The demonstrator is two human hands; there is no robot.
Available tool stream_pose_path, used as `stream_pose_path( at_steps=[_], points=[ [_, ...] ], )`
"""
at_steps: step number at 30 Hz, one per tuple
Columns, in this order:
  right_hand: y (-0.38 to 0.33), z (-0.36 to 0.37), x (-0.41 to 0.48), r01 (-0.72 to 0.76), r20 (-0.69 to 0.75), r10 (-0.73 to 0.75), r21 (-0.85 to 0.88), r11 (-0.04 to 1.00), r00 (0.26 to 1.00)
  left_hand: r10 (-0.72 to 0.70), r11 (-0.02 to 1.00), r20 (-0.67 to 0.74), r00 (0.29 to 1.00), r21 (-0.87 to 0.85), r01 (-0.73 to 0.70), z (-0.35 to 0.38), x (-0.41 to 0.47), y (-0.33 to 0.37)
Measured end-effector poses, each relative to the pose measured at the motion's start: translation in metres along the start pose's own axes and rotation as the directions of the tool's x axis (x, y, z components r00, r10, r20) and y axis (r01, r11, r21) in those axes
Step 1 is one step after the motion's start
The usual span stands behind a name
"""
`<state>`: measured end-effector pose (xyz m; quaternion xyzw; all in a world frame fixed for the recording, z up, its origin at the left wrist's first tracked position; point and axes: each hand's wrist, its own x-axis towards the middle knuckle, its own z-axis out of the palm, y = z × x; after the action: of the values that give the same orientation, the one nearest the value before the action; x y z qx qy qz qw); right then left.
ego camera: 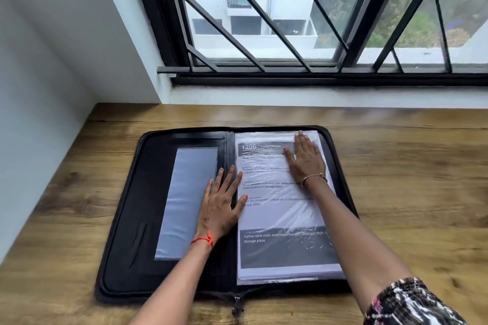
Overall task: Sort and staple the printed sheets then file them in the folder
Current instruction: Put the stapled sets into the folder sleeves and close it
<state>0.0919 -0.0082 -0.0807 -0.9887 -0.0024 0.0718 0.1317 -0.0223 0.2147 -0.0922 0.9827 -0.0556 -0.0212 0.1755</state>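
A black zip folder (126, 208) lies open on the wooden table. Its right half holds a stack of clear plastic sleeves, and the top sleeve (280, 219) shows a printed sheet with grey bands and black text. My right hand (306, 161) lies flat on the upper part of that sleeve, fingers straight. My left hand (219, 206) rests flat across the folder's spine, fingers spread, thumb touching the sleeve's left edge. The left half carries a clear pocket (184, 200). No stapler is in view.
The wooden table (409, 179) runs to a white wall on the left and a window sill (317, 95) with black bars at the back. The folder's zip pull (237, 303) hangs at the near edge.
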Motion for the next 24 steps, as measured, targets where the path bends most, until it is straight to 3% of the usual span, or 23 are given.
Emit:
stream_pose_path(
  at_steps=[8,10,13,17,20,23,24],
  points=[
    [0.037,-0.012,-0.021,-0.184,-0.026,0.186,0.064,0.981,0.982,0.009,1.0,-0.022,1.0,-0.022,-0.009,0.001,0.0,0.002],
    [0.025,-0.012,-0.031,-0.208,-0.094,0.211,0.046,0.977,0.973,0.015,1.0,-0.025,1.0,-0.017,-0.016,0.001,-0.001,0.001],
    [-0.019,-0.005,-0.057,-0.036,-0.161,0.034,-0.011,0.999,0.986,0.03,0.998,-0.026,0.999,-0.05,-0.032,0.002,0.0,0.0],
    [-0.097,0.024,-0.094,0.232,-0.036,-0.23,0.043,0.972,0.972,-0.017,0.953,-0.088,0.996,-0.303,-0.011,-0.002,-0.001,-0.001],
    [-0.123,0.04,-0.115,0.237,0.08,-0.236,-0.004,0.971,0.968,-0.084,0.88,-0.083,0.993,-0.473,0.035,-0.009,-0.003,-0.001],
    [-0.118,0.035,-0.121,0.167,0.161,-0.166,0.005,0.986,0.973,-0.078,0.914,-0.087,0.993,-0.405,0.037,-0.009,-0.012,0.003],
    [-0.109,0.035,-0.119,0.188,0.108,-0.187,0.001,0.982,0.976,-0.059,0.931,-0.09,0.994,-0.365,0.022,-0.007,-0.016,0.005]
  ],
)
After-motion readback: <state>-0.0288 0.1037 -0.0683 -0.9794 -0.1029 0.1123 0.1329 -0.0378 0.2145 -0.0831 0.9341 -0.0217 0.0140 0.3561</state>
